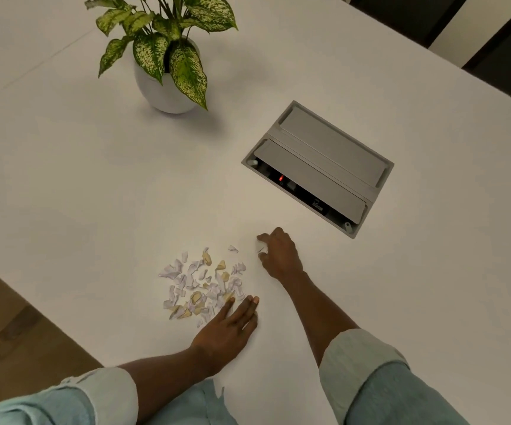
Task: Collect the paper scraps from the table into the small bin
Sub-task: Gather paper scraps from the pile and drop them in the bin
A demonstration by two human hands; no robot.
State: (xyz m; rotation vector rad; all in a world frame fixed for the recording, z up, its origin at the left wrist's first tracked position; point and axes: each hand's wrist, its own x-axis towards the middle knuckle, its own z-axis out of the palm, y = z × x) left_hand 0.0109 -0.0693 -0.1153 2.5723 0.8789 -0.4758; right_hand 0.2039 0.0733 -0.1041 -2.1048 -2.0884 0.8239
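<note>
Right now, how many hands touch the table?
2. The left hand lies flat at the near edge of the scraps. The right hand rests beyond them, curled over one scrap, near the grey hatch.

A potted plant [168, 53] stands well apart from a grey socket box [321, 167].

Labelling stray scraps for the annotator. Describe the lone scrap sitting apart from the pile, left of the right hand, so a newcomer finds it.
Start at the grey cable box set into the white table, then drop toward the right hand. Just left of it, above the main scrap pile, lies the lone scrap. It is white, curled and stands clear of the pile's top edge.
</note>
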